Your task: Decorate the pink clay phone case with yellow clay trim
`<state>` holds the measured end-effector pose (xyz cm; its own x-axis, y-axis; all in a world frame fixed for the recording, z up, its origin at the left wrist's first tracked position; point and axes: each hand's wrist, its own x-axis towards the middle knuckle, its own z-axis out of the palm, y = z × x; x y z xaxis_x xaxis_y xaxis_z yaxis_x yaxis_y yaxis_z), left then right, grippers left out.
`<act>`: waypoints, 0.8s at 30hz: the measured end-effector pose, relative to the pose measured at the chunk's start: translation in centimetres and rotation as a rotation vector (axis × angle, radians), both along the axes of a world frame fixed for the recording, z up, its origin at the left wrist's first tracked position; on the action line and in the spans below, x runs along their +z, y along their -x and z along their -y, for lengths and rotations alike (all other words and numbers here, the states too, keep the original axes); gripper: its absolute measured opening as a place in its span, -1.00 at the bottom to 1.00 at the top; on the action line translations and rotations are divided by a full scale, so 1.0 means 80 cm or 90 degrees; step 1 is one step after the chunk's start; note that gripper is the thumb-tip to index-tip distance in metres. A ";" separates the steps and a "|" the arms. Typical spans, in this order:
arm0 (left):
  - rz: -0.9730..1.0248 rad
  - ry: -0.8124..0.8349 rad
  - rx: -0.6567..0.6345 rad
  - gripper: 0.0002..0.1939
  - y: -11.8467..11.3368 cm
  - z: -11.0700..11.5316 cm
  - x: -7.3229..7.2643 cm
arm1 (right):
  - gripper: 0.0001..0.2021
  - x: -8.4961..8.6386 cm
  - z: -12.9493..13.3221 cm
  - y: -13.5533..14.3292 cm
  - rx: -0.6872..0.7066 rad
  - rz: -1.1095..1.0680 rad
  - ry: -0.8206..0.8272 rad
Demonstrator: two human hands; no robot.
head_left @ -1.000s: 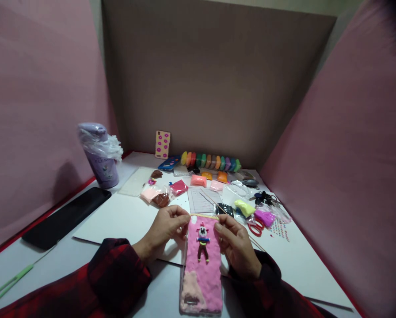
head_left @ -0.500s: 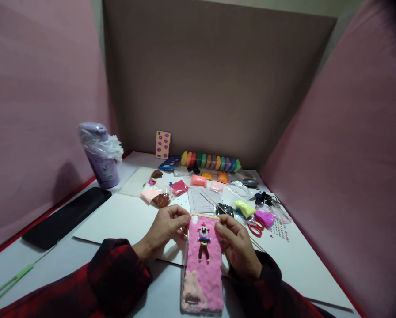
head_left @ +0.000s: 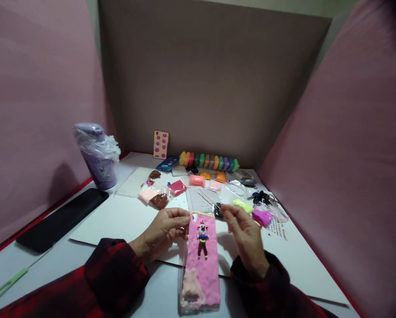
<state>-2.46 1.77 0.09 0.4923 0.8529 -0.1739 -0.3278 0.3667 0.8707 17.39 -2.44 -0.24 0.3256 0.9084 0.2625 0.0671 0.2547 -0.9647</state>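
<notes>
My left hand (head_left: 165, 227) pinches the upper left edge of a phone case (head_left: 208, 274) covered in pink clay. A small clay figure (head_left: 202, 240) with a white head, blue band and brown legs lies on the case. Pale clay covers its lower left corner, and a thin yellow strip runs along its top edge. My right hand (head_left: 244, 232) is just right of the case, apart from it, with thumb and fingers closed near a thin wooden stick; whether it grips anything is too small to tell.
Clay packets (head_left: 177, 187) lie behind the hands, with a row of coloured clays (head_left: 209, 161) at the back. A purple bottle (head_left: 98, 163) and a black phone-like slab (head_left: 65, 218) are at left. Dark keys (head_left: 263, 197) lie at right; pink walls flank the table.
My right hand has let go of the case's upper right edge and moved up and to the right. My left hand still holds the case. The view has shifted slightly.
</notes>
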 end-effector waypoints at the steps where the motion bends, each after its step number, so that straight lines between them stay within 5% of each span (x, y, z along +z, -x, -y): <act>1: -0.004 0.001 0.001 -0.82 0.001 0.000 0.000 | -0.75 0.009 0.000 -0.011 -0.062 0.043 -0.033; 5: -0.011 -0.004 0.007 -0.80 0.001 0.000 -0.001 | -0.78 0.033 0.003 -0.065 -0.220 0.287 -0.014; 12: -0.020 -0.003 0.003 -0.80 -0.001 -0.001 -0.001 | -0.83 0.016 0.006 -0.107 -0.118 0.812 0.218; 17: -0.020 -0.010 -0.013 -0.79 0.001 -0.001 -0.002 | -0.85 0.009 -0.001 -0.108 -0.067 0.906 0.317; 24: -0.023 -0.003 -0.008 -0.79 0.001 0.001 0.002 | -0.82 0.026 -0.013 -0.109 -0.020 1.026 0.365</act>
<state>-2.56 1.69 0.25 0.4964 0.8476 -0.1877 -0.2920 0.3667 0.8833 26.09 -1.39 1.80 0.0966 0.9952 -0.0142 0.9885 -0.0943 0.1179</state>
